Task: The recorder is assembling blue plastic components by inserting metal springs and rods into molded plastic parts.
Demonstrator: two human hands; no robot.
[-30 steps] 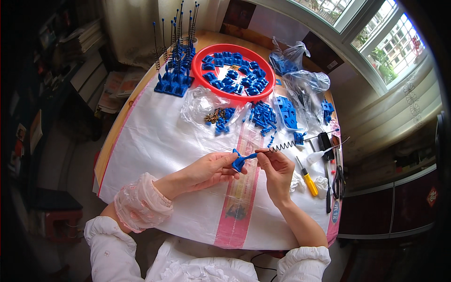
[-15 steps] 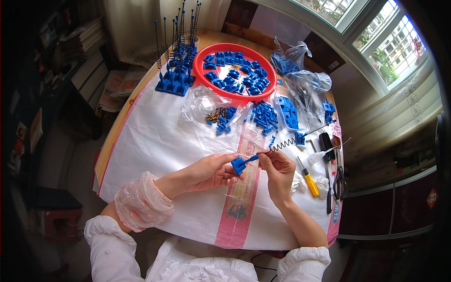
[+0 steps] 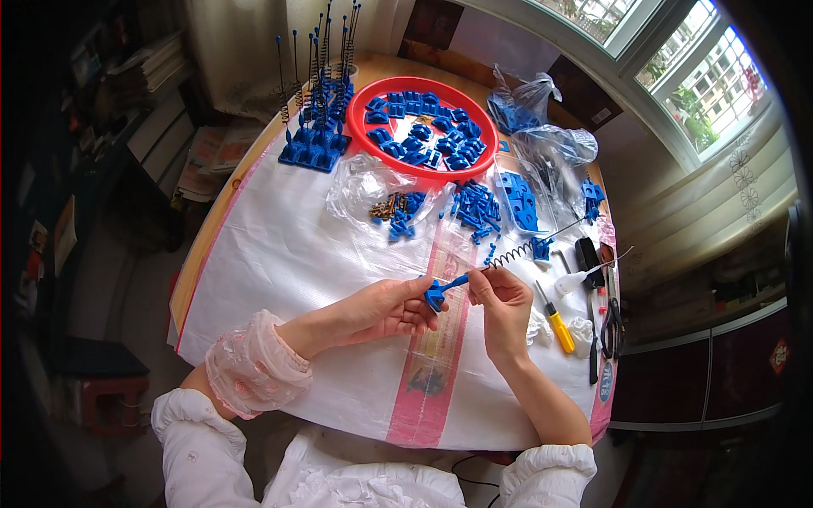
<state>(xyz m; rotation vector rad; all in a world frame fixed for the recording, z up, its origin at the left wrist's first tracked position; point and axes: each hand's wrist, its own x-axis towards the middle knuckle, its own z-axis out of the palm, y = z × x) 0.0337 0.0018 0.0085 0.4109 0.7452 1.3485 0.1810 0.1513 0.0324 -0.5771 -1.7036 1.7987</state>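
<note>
Between the fingers of my left hand (image 3: 385, 310) is a small blue plastic clip (image 3: 434, 297) with a blue stem pointing up and right. A thin black rod with a coiled spring (image 3: 512, 256) runs on from the stem toward the far right. My right hand (image 3: 505, 317) pinches this rod with thumb and forefinger, just where it meets the stem. My right fingertips cover the exact join. The rod's far end passes over a blue part (image 3: 541, 247) lying on the table.
At the back stand blue holders (image 3: 312, 156) with upright spring rods. A red basin (image 3: 356, 140) holds several blue clips. Blue stems (image 3: 477, 212), a clear box (image 3: 550, 229), and a plastic bag (image 3: 343, 190) lie nearer. Rightward are a yellow screwdriver (image 3: 561, 334), white bottle (image 3: 570, 284) and scissors (image 3: 611, 328).
The blue clip has shifted slightly right and turned in my left fingers. My left hand has followed it a little to the right; my right hand keeps its pinch almost in place.
</note>
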